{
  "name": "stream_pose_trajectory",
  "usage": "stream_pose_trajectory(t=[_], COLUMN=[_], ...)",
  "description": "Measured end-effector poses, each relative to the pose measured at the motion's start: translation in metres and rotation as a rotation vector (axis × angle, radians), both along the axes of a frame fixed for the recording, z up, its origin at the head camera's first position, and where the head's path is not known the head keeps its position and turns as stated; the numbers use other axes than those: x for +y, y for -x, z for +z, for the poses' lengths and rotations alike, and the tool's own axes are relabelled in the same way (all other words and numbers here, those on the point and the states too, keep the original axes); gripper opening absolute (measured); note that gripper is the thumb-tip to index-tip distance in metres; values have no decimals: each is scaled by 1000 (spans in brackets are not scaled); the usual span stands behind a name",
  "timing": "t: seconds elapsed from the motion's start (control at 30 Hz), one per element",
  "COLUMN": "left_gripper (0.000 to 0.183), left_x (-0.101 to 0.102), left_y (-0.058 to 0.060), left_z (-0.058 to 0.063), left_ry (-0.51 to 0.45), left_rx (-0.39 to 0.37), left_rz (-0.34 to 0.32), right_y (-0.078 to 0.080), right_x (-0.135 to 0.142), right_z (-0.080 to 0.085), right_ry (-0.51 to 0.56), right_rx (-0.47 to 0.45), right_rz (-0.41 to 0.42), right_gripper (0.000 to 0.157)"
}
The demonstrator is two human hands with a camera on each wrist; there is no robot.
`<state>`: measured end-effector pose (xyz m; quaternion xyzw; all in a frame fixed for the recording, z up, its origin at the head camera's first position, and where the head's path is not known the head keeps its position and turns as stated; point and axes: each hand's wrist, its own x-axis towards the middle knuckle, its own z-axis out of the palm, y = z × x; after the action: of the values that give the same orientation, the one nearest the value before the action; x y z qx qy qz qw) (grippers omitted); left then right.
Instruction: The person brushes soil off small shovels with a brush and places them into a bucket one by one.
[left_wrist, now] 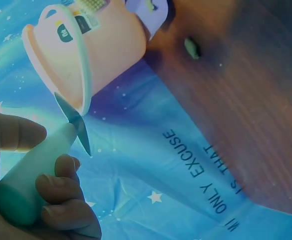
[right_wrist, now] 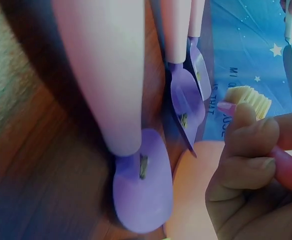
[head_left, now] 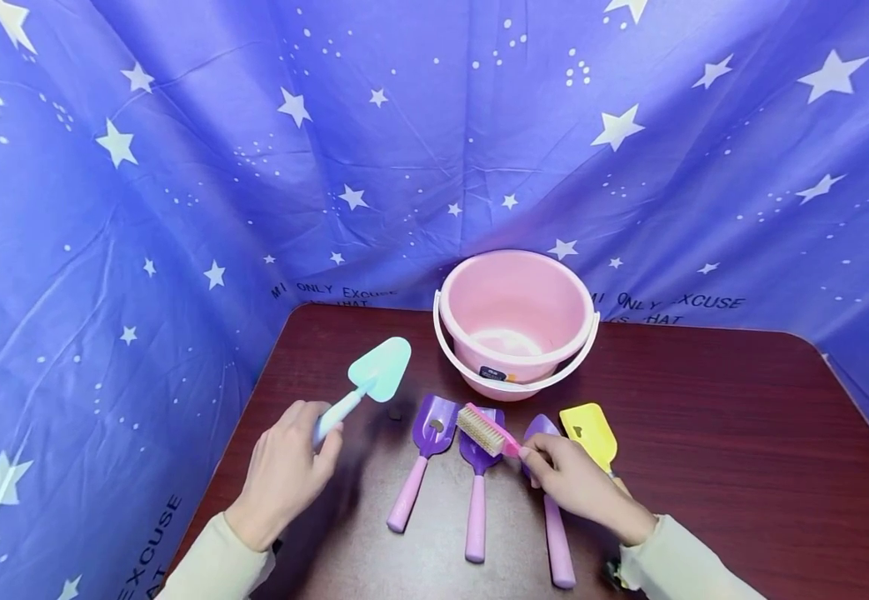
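In the head view my left hand [head_left: 287,467] grips a mint-green trowel [head_left: 383,367] by its handle, blade raised to the upper right. The left wrist view shows fingers and thumb wrapped round that handle, its blade almost edge-on. My right hand [head_left: 580,483] pinches a pink scrubbing brush [head_left: 481,432] with pale bristles, held above the middle purple shovel [head_left: 475,517]. Another purple shovel [head_left: 407,496] with a pink handle lies to its left. Partly hidden under my right hand is a third shovel [head_left: 559,542], also purple and pink.
A pink bucket [head_left: 471,350], its white handle folded down in front, stands at the table's back. Behind my right hand lies a yellow shovel [head_left: 593,429], handle mostly covered. A small dark lump [head_left: 395,413] sits on the dark red table [head_left: 734,450]. Blue starry cloth [head_left: 202,217] surrounds the table.
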<state>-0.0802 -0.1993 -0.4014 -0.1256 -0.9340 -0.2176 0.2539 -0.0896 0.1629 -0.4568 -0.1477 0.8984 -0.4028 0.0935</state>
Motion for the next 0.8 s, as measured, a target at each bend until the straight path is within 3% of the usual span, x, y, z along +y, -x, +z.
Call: stream_pose_trajectory(t=[0.33,0.8], left_gripper=[16,17], left_x=[3,25], left_y=[15,39], left_z=[20,42], left_ry=[3,3], left_rx=[16,26], left_rz=[-33,-116], right_y=[-2,-12], right_x=[15,34], right_z=[7,11], right_ry=[-33,-35], right_rx=[17,71], right_rz=[-26,-90], right_gripper=[22,14])
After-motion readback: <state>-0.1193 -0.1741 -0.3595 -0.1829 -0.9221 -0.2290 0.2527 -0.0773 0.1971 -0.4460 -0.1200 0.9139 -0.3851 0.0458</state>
